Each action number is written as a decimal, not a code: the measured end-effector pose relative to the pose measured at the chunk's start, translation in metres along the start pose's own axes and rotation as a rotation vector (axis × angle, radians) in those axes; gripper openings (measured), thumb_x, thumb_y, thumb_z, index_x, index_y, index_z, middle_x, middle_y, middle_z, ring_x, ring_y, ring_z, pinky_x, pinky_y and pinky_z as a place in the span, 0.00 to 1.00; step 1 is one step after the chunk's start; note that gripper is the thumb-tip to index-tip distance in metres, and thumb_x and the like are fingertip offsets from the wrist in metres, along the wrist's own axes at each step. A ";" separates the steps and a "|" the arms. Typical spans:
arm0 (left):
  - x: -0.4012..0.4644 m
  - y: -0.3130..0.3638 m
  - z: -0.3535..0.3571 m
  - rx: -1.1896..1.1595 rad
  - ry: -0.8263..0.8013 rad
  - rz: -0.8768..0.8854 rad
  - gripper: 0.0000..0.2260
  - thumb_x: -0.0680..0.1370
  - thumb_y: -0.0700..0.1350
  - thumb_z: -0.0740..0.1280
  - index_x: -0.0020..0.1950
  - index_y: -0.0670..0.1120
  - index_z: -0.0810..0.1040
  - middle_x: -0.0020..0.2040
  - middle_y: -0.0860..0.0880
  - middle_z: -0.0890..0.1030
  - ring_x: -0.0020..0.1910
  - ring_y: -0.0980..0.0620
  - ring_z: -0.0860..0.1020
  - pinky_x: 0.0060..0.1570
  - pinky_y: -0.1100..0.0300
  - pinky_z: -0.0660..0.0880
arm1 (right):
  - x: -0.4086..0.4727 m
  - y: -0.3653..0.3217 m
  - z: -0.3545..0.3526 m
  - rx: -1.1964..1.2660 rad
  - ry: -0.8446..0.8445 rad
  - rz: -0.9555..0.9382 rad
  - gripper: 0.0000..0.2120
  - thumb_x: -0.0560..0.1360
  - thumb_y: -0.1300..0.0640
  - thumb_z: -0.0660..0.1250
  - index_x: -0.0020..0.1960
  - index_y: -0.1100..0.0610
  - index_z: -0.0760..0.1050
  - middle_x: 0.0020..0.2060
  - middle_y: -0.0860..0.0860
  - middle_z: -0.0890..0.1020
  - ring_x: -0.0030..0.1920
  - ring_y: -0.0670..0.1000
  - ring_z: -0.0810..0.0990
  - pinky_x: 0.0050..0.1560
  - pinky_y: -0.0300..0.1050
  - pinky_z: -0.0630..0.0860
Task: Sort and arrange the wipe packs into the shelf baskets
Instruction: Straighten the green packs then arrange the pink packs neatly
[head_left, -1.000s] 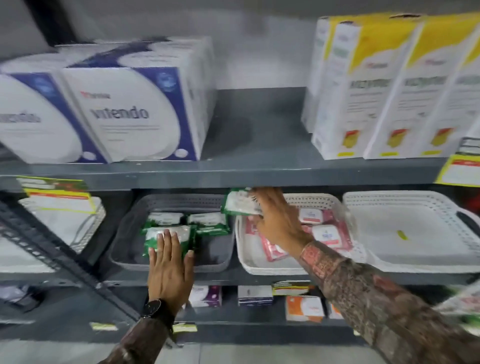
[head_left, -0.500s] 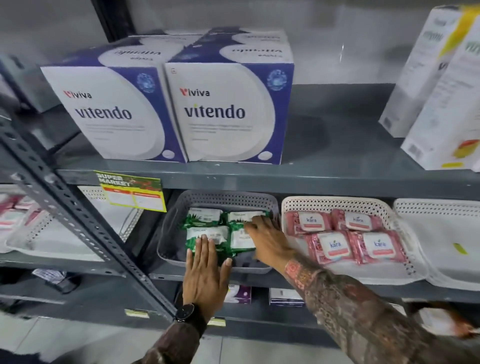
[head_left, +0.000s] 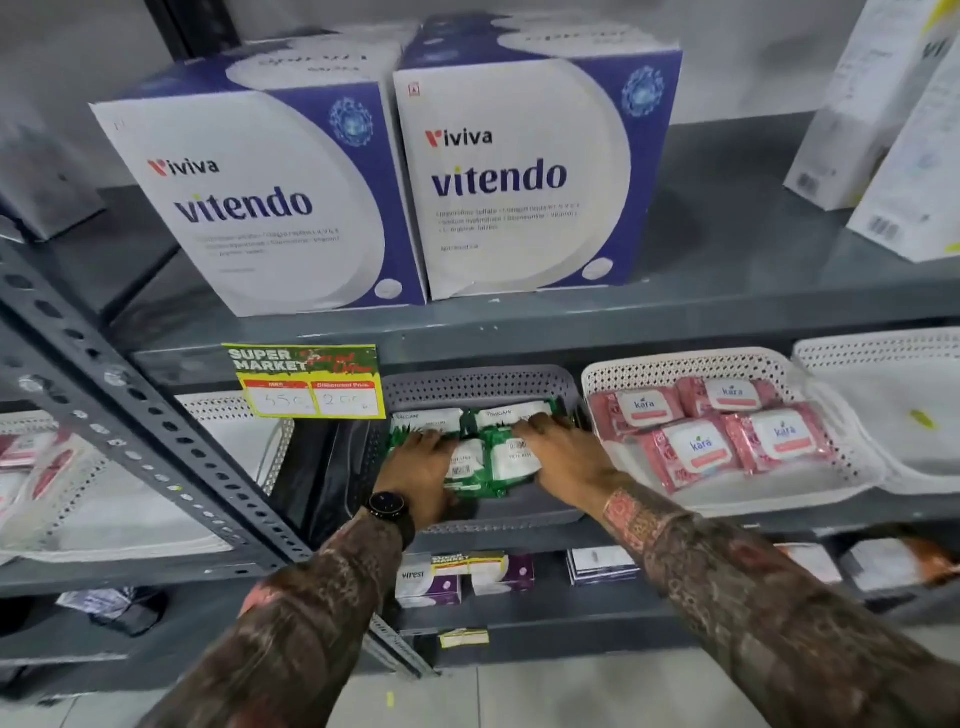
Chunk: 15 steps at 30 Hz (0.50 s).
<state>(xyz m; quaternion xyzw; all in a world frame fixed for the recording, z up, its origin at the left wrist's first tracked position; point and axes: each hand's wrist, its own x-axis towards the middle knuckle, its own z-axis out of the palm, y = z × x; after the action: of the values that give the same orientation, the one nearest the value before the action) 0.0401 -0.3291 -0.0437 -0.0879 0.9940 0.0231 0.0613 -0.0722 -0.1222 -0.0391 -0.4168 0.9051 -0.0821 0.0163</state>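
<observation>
Several green and white wipe packs (head_left: 493, 457) lie in the grey basket (head_left: 478, 387) on the middle shelf. My left hand (head_left: 418, 467) lies flat on the left packs, a watch on its wrist. My right hand (head_left: 563, 457) rests fingers-down on the right packs. Neither hand lifts a pack. Pink wipe packs (head_left: 727, 431) lie in rows in the white basket (head_left: 675, 364) to the right. Another white basket (head_left: 883, 353) at the far right holds only a small yellow-green scrap.
Two white-and-blue boxes (head_left: 509, 171) stand on the upper shelf, white cartons (head_left: 893, 130) at its right. A slanted grey shelf post (head_left: 156, 441) crosses the left. A price tag (head_left: 306, 379) hangs over the shelf edge. A white basket (head_left: 228, 415) sits left; small boxes (head_left: 467, 577) below.
My right hand carried a green pack from over the white basket into the grey basket and now presses on the packs there. My left hand slid further in. The view shifted left and closer.
</observation>
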 end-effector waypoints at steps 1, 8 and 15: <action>0.001 -0.004 -0.002 -0.027 0.010 0.007 0.37 0.73 0.51 0.76 0.79 0.50 0.65 0.77 0.44 0.71 0.75 0.39 0.69 0.73 0.47 0.71 | 0.000 0.000 -0.003 0.030 0.005 0.011 0.37 0.69 0.72 0.71 0.76 0.53 0.69 0.68 0.55 0.79 0.63 0.58 0.83 0.49 0.49 0.86; -0.005 -0.036 -0.012 -0.019 -0.081 0.005 0.35 0.72 0.53 0.78 0.77 0.48 0.71 0.76 0.46 0.74 0.73 0.44 0.73 0.71 0.52 0.71 | 0.000 -0.017 0.003 0.118 -0.103 0.046 0.29 0.74 0.71 0.73 0.73 0.56 0.75 0.61 0.55 0.82 0.55 0.54 0.85 0.54 0.49 0.85; -0.013 -0.043 -0.010 -0.073 -0.112 0.026 0.35 0.74 0.54 0.77 0.78 0.48 0.70 0.78 0.47 0.73 0.74 0.45 0.73 0.73 0.53 0.70 | -0.002 -0.022 0.015 0.133 -0.169 0.079 0.31 0.72 0.67 0.77 0.74 0.55 0.75 0.69 0.53 0.78 0.68 0.56 0.79 0.69 0.53 0.78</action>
<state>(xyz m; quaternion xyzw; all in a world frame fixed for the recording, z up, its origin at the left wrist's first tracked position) 0.0589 -0.3699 -0.0336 -0.0755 0.9885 0.0652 0.1133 -0.0535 -0.1368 -0.0502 -0.3841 0.9089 -0.1060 0.1234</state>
